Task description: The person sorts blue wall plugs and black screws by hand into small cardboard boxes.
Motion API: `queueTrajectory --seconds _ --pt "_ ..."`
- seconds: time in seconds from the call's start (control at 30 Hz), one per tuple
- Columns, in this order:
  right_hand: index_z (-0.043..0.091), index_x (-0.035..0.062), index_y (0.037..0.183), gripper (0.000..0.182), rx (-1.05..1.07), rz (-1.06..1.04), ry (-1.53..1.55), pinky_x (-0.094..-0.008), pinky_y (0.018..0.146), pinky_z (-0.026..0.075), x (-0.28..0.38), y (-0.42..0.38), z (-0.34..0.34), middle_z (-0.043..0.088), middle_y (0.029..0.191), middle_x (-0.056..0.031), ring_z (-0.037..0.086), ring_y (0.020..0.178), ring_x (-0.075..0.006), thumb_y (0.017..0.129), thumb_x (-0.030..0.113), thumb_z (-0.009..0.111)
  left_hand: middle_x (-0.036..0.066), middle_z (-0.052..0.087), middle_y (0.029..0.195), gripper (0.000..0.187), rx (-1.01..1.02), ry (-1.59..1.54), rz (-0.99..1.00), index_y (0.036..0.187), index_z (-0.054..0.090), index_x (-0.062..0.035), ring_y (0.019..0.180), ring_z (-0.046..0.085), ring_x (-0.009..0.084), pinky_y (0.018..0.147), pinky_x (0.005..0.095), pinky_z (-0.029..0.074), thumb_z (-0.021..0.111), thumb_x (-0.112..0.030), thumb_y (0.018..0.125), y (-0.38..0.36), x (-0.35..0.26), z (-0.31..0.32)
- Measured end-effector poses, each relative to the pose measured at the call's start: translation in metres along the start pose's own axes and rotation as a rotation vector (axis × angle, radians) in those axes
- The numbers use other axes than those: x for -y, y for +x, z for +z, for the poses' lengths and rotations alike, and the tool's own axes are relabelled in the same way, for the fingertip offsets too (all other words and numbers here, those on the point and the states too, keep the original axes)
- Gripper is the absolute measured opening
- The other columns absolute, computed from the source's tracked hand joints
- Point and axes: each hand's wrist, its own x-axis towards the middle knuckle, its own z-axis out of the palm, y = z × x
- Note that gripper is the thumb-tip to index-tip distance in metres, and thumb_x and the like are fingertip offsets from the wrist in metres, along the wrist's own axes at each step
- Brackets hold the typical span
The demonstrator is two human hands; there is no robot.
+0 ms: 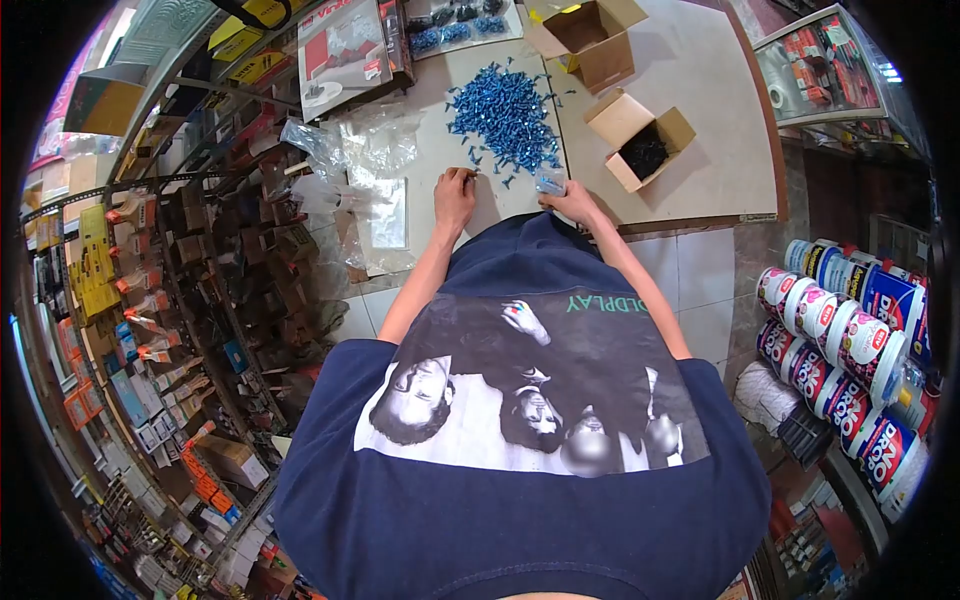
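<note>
A heap of blue screws [505, 115] lies spread on the pale table [680, 60] in front of me. My left hand [455, 192] is at the near left side of the heap, its fingers curled and closed by a few stray screws. What sits between those fingertips, if anything, is too small to make out. In my right hand [572, 204] a small see-through plastic bag [550, 182] is pinched, with some blue inside it. This bag is just below the near right edge of the heap.
Right of the heap stand an open carton [683, 135] with black contents and another open carton [600, 65]. A tray [512, 22] holds bagged blue pieces. Loose plastic bags [380, 140] and a large printed box [345, 60] lie left. Paint buckets [865, 350] are stacked right, shelves left.
</note>
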Motion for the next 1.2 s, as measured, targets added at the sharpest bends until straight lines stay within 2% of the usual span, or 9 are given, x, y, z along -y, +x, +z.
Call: queueTrajectory --seconds 0.17,0.27,0.43,0.57,0.73,0.93,1.03,1.13,1.2 --pt "0.07 0.0031 0.096 0.022 0.007 0.003 0.034 -0.0273 0.078 0.049 -0.007 0.003 0.002 0.071 0.086 -0.0028 0.064 0.08 -0.0108 0.083 0.021 0.07 0.01 0.061 0.098 0.012 -0.044 0.079 0.016 0.093 0.065 -0.0075 0.095 0.056 0.031 0.083 0.0397 0.046 0.062 -0.007 0.082 0.005 -0.016 -0.006" --pt "0.07 0.003 0.096 0.021 -0.016 -0.003 0.031 -0.0273 0.077 0.049 -0.002 -0.002 0.003 0.07 0.085 -0.0026 0.064 0.08 -0.0107 0.083 0.02 0.07 0.01 0.061 0.097 0.013 -0.095 -0.105 0.096 0.093 0.064 -0.0062 0.091 0.06 0.0302 0.08 0.039 0.047 0.065 -0.005 0.08 0.019 -0.029 -0.002" --pt "0.069 0.0029 0.097 0.02 -0.041 -0.034 0.001 -0.028 0.075 0.051 -0.013 0.006 0.007 0.07 0.085 -0.0046 0.065 0.08 -0.0125 0.083 0.017 0.071 0.01 0.063 0.09 0.016 0.118 -0.49 0.238 0.096 0.064 -0.0027 0.081 0.063 0.0223 0.071 0.0318 0.05 0.07 -0.006 0.081 0.035 -0.093 -0.002" --pt "0.069 0.0051 0.1 0.027 -0.018 0.007 0.155 -0.0327 0.081 0.051 -0.022 0.008 0.007 0.071 0.092 -0.0092 0.066 0.086 -0.0182 0.08 0.022 0.073 0.01 0.066 0.093 0.018 0.324 -0.481 0.312 0.099 0.065 -0.0035 0.082 0.064 0.0213 0.072 0.032 0.051 0.07 -0.009 0.082 0.034 -0.112 0.008" --pt "0.068 0.0056 0.105 0.034 -0.04 0.041 -0.01 -0.034 0.082 0.05 -0.007 -0.003 0.002 0.07 0.095 -0.0108 0.066 0.089 -0.0208 0.078 0.025 0.075 0.011 0.067 0.101 0.021 0.459 -0.411 0.321 0.103 0.064 -0.0043 0.086 0.065 0.0242 0.074 0.0336 0.052 0.069 -0.011 0.083 0.031 -0.108 0.013" --pt "0.07 0.0047 0.1 0.032 -0.11 -0.028 -0.066 -0.0346 0.083 0.05 -0.016 0.001 0.006 0.071 0.094 -0.0112 0.066 0.089 -0.0222 0.078 0.028 0.073 0.015 0.061 0.108 0.035 0.262 -0.38 0.337 0.112 0.061 -0.0073 0.096 0.06 0.0302 0.085 0.0375 0.049 0.071 -0.013 0.079 0.031 -0.104 0.001" --pt "0.07 0.0044 0.095 0.028 -0.059 -0.015 0.025 -0.0338 0.082 0.05 -0.022 0.007 0.007 0.071 0.09 -0.0102 0.067 0.087 -0.0205 0.079 0.028 0.071 0.017 0.055 0.117 0.036 0.04 -0.137 0.201 0.11 0.061 -0.0094 0.113 0.048 0.0364 0.096 0.0434 0.041 0.072 -0.016 0.076 0.032 -0.063 0.006" --pt "0.069 0.0013 0.096 0.024 -0.047 -0.011 0.006 -0.0272 0.078 0.051 -0.01 -0.001 0.004 0.071 0.086 -0.005 0.066 0.08 -0.0124 0.082 0.021 0.071 0.017 0.053 0.117 0.035 -0.049 0.176 0.042 0.11 0.061 -0.0104 0.11 0.049 0.0357 0.094 0.0439 0.043 0.071 -0.014 0.077 0.019 -0.028 0.002" --pt "0.069 0.0013 0.095 0.024 -0.043 -0.005 0.015 -0.027 0.078 0.051 -0.006 -0.003 0.003 0.071 0.085 -0.0049 0.066 0.08 -0.012 0.082 0.021 0.071 0.017 0.053 0.116 0.033 -0.012 0.14 0.015 0.11 0.061 -0.0106 0.108 0.05 0.0351 0.092 0.0439 0.043 0.069 -0.012 0.078 0.008 -0.012 -0.004"
